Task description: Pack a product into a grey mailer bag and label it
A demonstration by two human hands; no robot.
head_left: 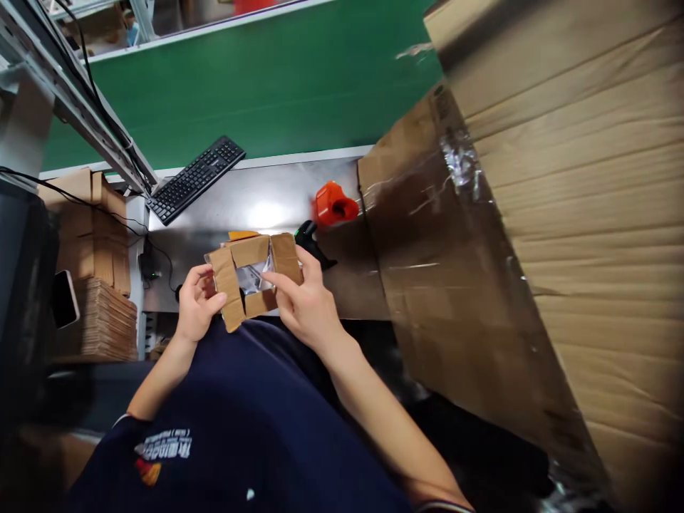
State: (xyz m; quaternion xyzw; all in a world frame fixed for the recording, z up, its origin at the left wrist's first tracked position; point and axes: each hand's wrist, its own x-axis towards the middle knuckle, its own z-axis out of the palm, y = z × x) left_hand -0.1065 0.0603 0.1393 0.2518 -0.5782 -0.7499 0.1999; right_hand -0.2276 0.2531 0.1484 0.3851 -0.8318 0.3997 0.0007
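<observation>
A small brown cardboard box (227,283) is held just in front of my body, its flaps folded outward. Inside it shows a clear plastic bag (251,278) whose contents I cannot make out. My left hand (197,303) grips the box's left side, thumb on the near flap. My right hand (307,303) is closed around the right side, with one digit reaching over the opening to the plastic. Just beyond the right hand lies a black handheld device with a green light, seemingly a barcode scanner (315,242).
A black keyboard (197,178) and an orange-red plastic object (334,204) rest on the metal table (278,185). Large cardboard sheets (427,235) border the right. Stacked flat cartons (110,320) and a phone (65,299) are at left. A green belt (267,85) runs behind.
</observation>
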